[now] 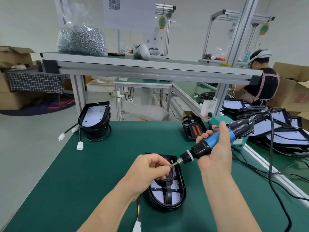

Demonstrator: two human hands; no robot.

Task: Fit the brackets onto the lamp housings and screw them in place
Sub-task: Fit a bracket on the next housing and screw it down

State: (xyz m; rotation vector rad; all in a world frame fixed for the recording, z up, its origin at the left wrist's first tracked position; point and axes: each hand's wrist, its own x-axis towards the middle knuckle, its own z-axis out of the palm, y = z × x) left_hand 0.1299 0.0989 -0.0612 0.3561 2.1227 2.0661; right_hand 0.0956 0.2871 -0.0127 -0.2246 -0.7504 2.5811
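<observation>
A black lamp housing [181, 190] lies open side up on the green mat in front of me, with a black bracket [168, 188] set inside it. My right hand [215, 148] grips a blue and black electric screwdriver [209, 146], tilted down to the left. Its bit tip [173, 164] meets the fingertips of my left hand [150, 171], which pinches something small there, probably a screw, just above the housing's far end. The small part itself is hidden by my fingers.
A stack of lamp housings [95, 119] with white plugs stands at the mat's far left. A bracket with orange cells [194, 129] sits at far right. More housings [284, 133] and cables pile up right. A bag of screws [82, 39] rests on the shelf. A person works at back right.
</observation>
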